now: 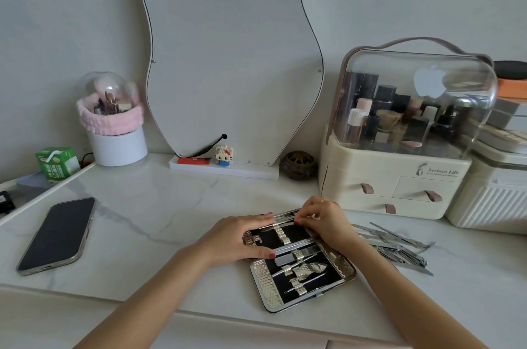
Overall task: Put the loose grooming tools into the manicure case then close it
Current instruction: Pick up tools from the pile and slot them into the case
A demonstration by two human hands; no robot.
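A pale marble vanity top (159, 206) carries the open manicure case (299, 260), its long axis running from 11 to 5 o'clock. The loose tools (396, 246) lie heaped at 3 o'clock of the case, nearer the right hand (322, 220), whose curled fingertips pinch a slim tool (281, 223) at the far half. The left hand (239, 237) presses flat, fingers straight, steadying that half.

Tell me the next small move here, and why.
Probably finish seating the thin tool that the right hand pinches at the far half of the open case, while the left hand steadies it. Then reach for the pile of loose tools still lying right of the case.
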